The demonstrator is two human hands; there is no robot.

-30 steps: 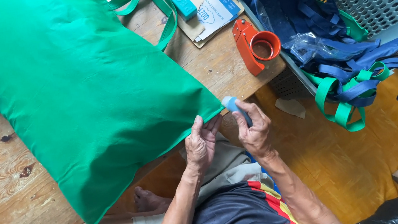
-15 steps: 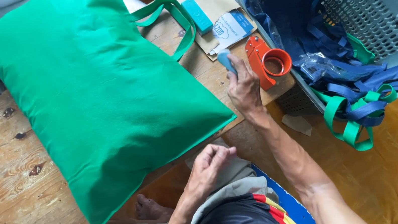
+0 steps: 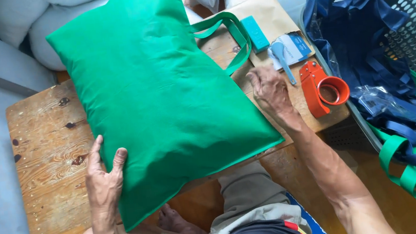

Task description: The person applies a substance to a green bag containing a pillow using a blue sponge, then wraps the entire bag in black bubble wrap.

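Observation:
A stuffed green fabric bag (image 3: 163, 96) lies across a worn wooden table (image 3: 43, 153), its green handles (image 3: 229, 35) pointing to the far right. My left hand (image 3: 103, 180) rests flat against the bag's near left edge, fingers spread. My right hand (image 3: 270, 91) lies on the table just past the bag's right edge, fingers loosely curled and holding nothing. A small light-blue tool (image 3: 282, 60) lies just beyond that hand, on a printed card.
An orange tape dispenser (image 3: 323, 89) sits at the table's right edge. A teal block (image 3: 255, 33) and brown paper (image 3: 269, 14) lie behind. A grey laundry basket (image 3: 414, 28) at right holds blue and green bags. Pale cushions (image 3: 48, 25) lie beyond the table.
My right hand carried the small blue tool from the bag's corner to the table's far right and let it go. My left hand moved to the bag's left edge.

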